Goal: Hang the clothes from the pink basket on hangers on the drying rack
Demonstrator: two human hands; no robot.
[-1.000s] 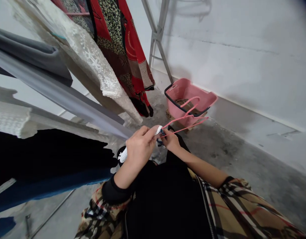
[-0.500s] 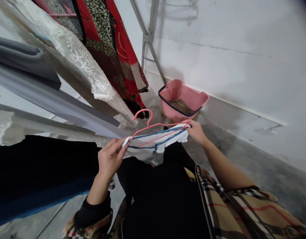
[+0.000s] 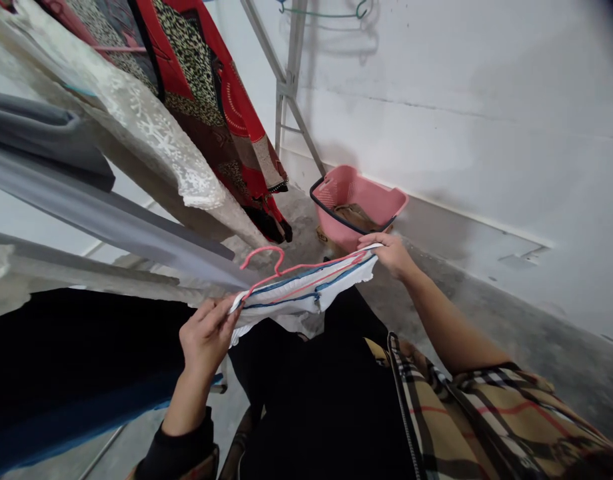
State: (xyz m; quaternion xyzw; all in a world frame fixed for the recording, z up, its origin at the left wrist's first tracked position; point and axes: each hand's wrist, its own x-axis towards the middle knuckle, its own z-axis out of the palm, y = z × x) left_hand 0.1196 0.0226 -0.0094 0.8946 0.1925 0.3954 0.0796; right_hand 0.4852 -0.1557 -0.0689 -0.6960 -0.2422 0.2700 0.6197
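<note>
A white garment with blue trim (image 3: 299,308) is stretched between my two hands, in front of my lap. Inside its opening lies a pink clothes hanger (image 3: 274,261), its hook standing up out of the neckline. My left hand (image 3: 206,333) pinches the garment's left corner at that end of the hanger. At the opposite corner, my right hand (image 3: 389,253) grips the cloth over the other hanger end, thumb and fingers closed. The garment's lower part hangs in folds beneath and is partly hidden.
Lace cloth (image 3: 161,140), a grey garment (image 3: 111,213), a red patterned garment (image 3: 226,120) and dark clothing (image 3: 86,353) hang at left. A pink basket (image 3: 341,223) with brown cloth inside stands on the floor by the wall. Behind is a metal rack frame (image 3: 286,87); a green hanger (image 3: 326,15) shows above.
My left hand has moved slightly left and down, pulling the garment wider. The hanger has tilted, its hook shifting left and lower. The view has shifted a little.
</note>
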